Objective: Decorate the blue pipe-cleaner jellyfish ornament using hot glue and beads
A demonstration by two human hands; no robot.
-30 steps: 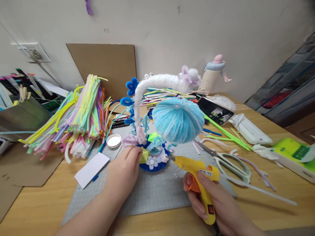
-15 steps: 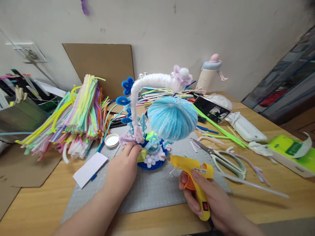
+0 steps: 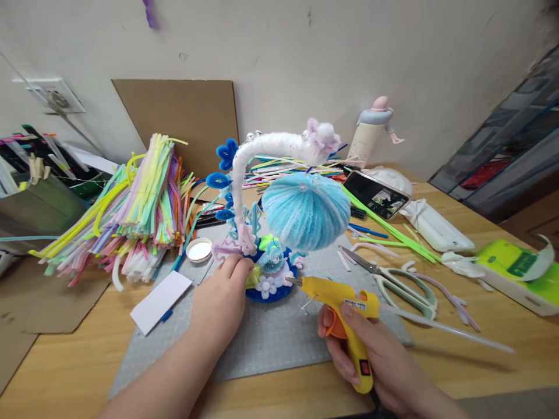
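My right hand (image 3: 358, 343) is wrapped round a yellow hot glue gun (image 3: 336, 291), fingers by its orange trigger. Its nozzle points left, close to the flowers on the base of a pipe-cleaner lamp (image 3: 257, 145). That lamp has a white curved stem with blue leaves, a hanging light-blue shade (image 3: 308, 212) and a round dark-blue base (image 3: 268, 294) covered with small flowers. My left hand (image 3: 220, 299) is closed at the left side of the base, beside a pink pipe-cleaner piece (image 3: 227, 247); its fingertips are hidden. A clear glue stick (image 3: 458, 333) sticks out behind the gun.
A grey cutting mat (image 3: 257, 352) lies under the lamp. Scissors (image 3: 406, 285) lie to the right, near a phone (image 3: 378, 195) and a green tissue pack (image 3: 519, 267). Pipe-cleaner bundles (image 3: 148, 203), a white card (image 3: 161, 301) and a small white lid (image 3: 198, 250) are on the left.
Almost nothing differs. My left hand has shifted very slightly at the lamp's base, and the view has moved a touch; the glue gun stays in place.
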